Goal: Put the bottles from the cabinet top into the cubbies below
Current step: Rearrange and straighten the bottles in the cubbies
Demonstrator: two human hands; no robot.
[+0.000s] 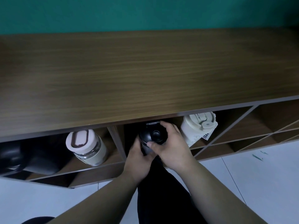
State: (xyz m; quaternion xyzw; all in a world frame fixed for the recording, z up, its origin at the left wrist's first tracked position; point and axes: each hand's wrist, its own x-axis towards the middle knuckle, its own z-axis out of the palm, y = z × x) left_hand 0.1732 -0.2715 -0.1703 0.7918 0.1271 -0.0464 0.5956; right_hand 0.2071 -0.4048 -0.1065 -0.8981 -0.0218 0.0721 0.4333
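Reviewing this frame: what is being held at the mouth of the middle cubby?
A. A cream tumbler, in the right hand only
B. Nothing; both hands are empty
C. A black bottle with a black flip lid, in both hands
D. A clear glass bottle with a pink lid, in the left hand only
C: the left hand and right hand both wrap the black bottle with a black flip lid at the cubby opening under the wooden cabinet top.
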